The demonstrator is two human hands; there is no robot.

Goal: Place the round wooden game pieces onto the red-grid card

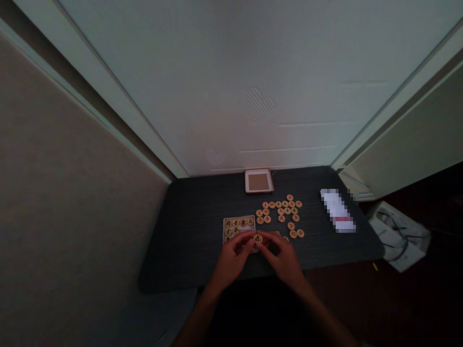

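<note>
Between the fingertips of my left hand (235, 254) and my right hand (281, 254) is a round Chinese chess piece (258, 239) with a dark character, its face turned up toward me. Both hands are closed on it from either side. Under and beside my left hand lies an open box (224, 226) with several chess pieces (236, 223) set in rows; my hands hide its lower right part. Loose chess pieces (281, 212), red and dark marked, are spread on the dark table (195, 207) to the right. A few sit partly behind my right hand.
A shallow box lid (259, 182) lies at the table's back edge against the white panel (231, 86). A blurred-out pale item (338, 210) lies at the right end. A white box with cables (400, 238) stands lower, right of the table.
</note>
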